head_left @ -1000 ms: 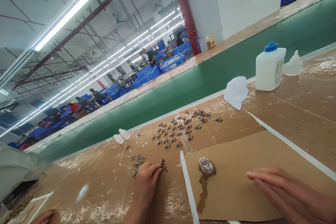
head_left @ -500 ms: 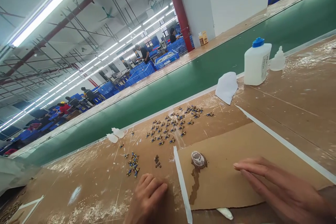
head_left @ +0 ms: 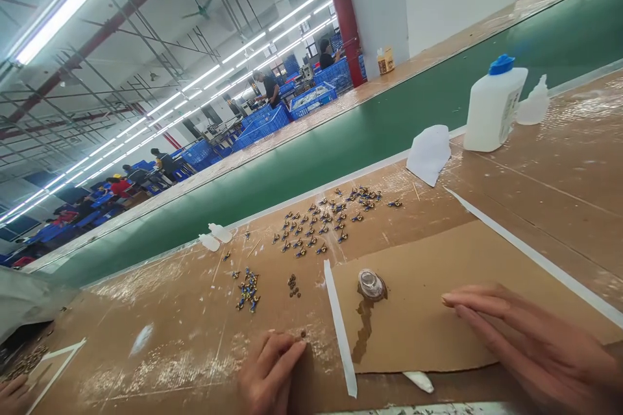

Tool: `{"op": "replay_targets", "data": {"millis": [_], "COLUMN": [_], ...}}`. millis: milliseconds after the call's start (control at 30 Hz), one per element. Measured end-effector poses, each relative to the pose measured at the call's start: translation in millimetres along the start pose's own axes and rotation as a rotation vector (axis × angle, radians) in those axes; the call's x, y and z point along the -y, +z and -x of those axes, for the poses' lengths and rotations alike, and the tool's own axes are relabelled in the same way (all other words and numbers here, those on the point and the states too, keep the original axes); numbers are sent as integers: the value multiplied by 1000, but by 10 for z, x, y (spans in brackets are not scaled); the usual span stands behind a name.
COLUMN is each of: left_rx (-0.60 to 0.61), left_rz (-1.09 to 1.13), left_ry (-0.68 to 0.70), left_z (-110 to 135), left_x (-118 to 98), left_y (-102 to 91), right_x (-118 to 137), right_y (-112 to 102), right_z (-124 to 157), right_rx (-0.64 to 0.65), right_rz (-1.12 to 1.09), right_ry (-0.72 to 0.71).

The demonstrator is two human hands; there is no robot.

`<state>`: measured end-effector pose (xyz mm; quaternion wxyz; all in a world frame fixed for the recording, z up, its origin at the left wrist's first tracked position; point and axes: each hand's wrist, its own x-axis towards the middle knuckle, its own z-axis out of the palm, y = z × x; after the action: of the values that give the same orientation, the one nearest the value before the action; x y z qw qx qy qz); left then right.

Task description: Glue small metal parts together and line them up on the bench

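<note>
Left hand (head_left: 270, 373), fingers half-curled and apparently empty, sits near small dark-brown beads (head_left: 293, 285); right hand (head_left: 530, 343), fingers extended flat, seemingly steadies a brown cardboard sheet (head_left: 428, 318).

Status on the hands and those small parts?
Left hand open, fingertips by a small dark bit. Right hand flat on cardboard sheet. White tape strip between them.

Your left hand (head_left: 270, 369) has slid toward 6 o'clock, away from the small brown parts (head_left: 293, 285), leaving one piece (head_left: 302, 333) just beyond it.
</note>
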<state>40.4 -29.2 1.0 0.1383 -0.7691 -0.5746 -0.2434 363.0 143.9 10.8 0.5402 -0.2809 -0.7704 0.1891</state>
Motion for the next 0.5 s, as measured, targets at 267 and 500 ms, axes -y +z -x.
{"op": "replay_targets", "data": {"millis": [267, 500], "left_rx": [-34, -23], "left_rz": [-87, -75], "left_ry": [-159, -198], "left_z": [201, 210], "left_x": [-102, -45], "left_y": [184, 130], "right_x": [-29, -111], "right_y": [1, 25], "right_z": [30, 127], "right_rx": [7, 55], "right_rz": [-11, -6], "right_ry": [2, 36]}}
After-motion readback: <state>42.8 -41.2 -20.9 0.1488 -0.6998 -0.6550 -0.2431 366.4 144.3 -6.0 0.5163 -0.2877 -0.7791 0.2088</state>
